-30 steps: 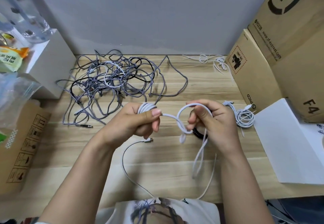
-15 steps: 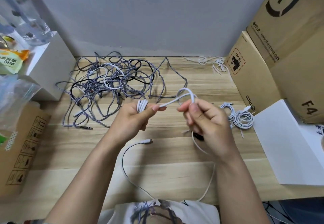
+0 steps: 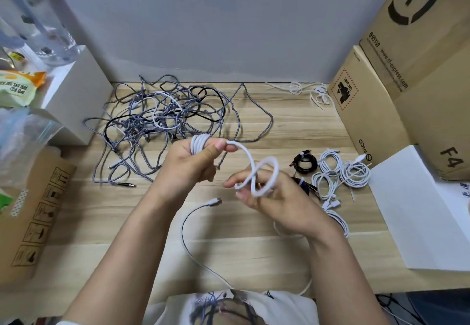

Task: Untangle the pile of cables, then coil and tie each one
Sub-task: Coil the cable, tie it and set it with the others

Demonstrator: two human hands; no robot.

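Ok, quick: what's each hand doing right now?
Left hand: grips the coiled white cable.
Right hand: fingers hold the same cable's loose loop.

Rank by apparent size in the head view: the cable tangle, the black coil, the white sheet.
1. Cable tangle, roughly matched by the white sheet; the sheet is cropped and nearer, so unsure.
2. Black coil, clearly smallest.

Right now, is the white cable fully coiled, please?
Partly coiled: the left hand grips several turns of the white cable; the right hand holds a fresh loop.
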